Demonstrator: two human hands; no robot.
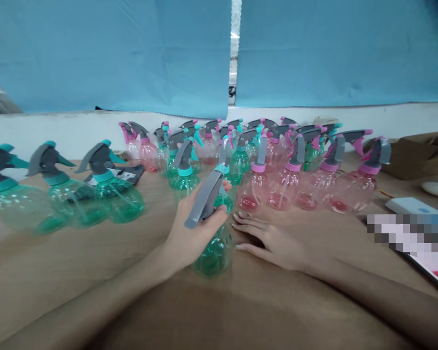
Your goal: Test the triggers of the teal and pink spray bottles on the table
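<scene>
My left hand (191, 233) is wrapped round the neck of a green spray bottle (213, 255) with a grey trigger head, upright at the near middle of the table. Fingers cover the bottle's collar. My right hand (273, 240) lies on the table just right of that bottle, palm down with fingers stretched out, holding nothing. Beyond its fingertips stands a row of pink spray bottles (282, 192) with grey heads and pink collars. Another green spray bottle (185, 182) is right behind my left hand.
Green spray bottles (118, 199) stand at the left beside a dark packet (126, 175). Many mixed pink and green bottles (208, 146) crowd the back. At the right are a cardboard box (416, 155), a white mouse (437, 188) and a small white box (410, 206). Blue cloth (131, 58) hangs behind.
</scene>
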